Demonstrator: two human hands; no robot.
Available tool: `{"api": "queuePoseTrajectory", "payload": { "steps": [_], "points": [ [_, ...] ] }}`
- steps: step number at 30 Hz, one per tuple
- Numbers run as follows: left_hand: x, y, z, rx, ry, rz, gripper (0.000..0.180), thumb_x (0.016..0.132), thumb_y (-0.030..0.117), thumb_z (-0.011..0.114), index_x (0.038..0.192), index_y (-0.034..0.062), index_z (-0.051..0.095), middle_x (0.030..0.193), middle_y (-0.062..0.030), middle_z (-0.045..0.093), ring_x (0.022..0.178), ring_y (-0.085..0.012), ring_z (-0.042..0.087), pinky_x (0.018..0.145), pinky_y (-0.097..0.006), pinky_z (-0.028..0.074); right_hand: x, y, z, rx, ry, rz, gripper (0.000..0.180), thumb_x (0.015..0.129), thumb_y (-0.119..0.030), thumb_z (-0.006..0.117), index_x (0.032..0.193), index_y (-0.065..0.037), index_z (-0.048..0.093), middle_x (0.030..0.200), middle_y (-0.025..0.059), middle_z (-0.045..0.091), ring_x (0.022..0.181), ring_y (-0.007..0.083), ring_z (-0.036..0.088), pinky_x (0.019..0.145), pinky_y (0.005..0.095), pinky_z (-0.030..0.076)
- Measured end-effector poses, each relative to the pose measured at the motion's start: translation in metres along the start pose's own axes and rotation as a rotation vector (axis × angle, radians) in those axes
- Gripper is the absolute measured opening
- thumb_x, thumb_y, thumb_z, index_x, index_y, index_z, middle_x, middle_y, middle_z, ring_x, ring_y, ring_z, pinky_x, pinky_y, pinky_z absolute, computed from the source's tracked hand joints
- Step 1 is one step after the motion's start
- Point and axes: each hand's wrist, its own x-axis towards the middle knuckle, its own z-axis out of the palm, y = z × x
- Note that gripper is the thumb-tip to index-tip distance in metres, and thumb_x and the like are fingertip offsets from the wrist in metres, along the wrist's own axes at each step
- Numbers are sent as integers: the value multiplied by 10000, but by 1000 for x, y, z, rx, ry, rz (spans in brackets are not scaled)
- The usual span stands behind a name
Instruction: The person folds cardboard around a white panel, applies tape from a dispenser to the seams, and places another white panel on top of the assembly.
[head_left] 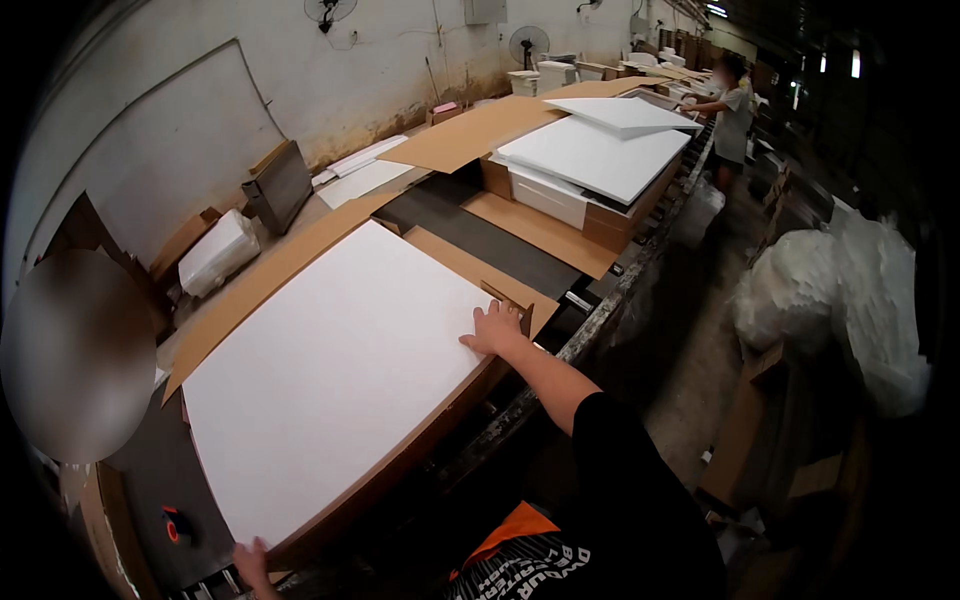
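Observation:
A large white panel point(330, 380) lies flat in a shallow brown cardboard box point(395, 490) on the conveyor in front of me. Over its far right corner rests my right hand point(492, 328), open, with the fingers spread on the white surface and the thumb apart. My left hand point(252, 563) is open at the panel's near left corner, fingers apart against the edge; part of it is cut off by the lower rim of the view. A roll of tape point(176, 526), red and dark, sits on the conveyor left of the panel.
Farther along the conveyor point(470, 228), another open carton point(607, 225) holds stacked white panels point(600, 155). Beyond it a person point(733, 115) stands at the line. Clear plastic bags point(835, 300) are heaped at right. A wrapped white bundle point(220, 252) lies by the wall.

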Motion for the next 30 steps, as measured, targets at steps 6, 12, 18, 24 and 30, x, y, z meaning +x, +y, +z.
{"api": "queuePoseTrajectory", "payload": {
  "steps": [6,12,18,24,30],
  "points": [
    [-70,41,-52,-178,10,139,726,659,449,771,1255,81,581,1246,-169,609,1139,-365,572,943,-434,462,72,44,56,20,110,113,967,795,-667,568,1507,-103,235,1536,262,198,1385,510,204,1141,575,163],
    [-50,4,-34,-292,95,86,862,625,449,811,1323,27,532,1247,-221,599,1162,-371,567,975,-434,450,53,29,28,-15,-50,66,1174,693,-750,619,1514,-47,160,1509,333,183,1365,514,252,1115,576,191],
    [-54,4,-8,-315,421,155,449,751,345,733,990,-19,625,857,-257,622,831,-441,577,740,-492,455,14,7,-3,-99,-94,12,1087,762,-724,566,1494,-6,206,1475,341,256,1367,503,251,1114,582,184],
    [-53,-10,-19,-246,271,161,437,721,349,744,957,-6,644,865,-238,642,839,-418,601,741,-482,472,36,6,36,-120,-77,-131,900,794,-595,564,1419,5,320,1438,313,332,1338,446,314,1106,522,219],
    [-10,-6,-1,-526,47,298,513,711,461,757,968,22,697,901,-212,680,871,-330,659,781,-404,507,11,55,15,97,341,-172,607,814,-339,618,1292,9,478,1387,246,445,1269,403,419,1062,466,318]
  ]
}}
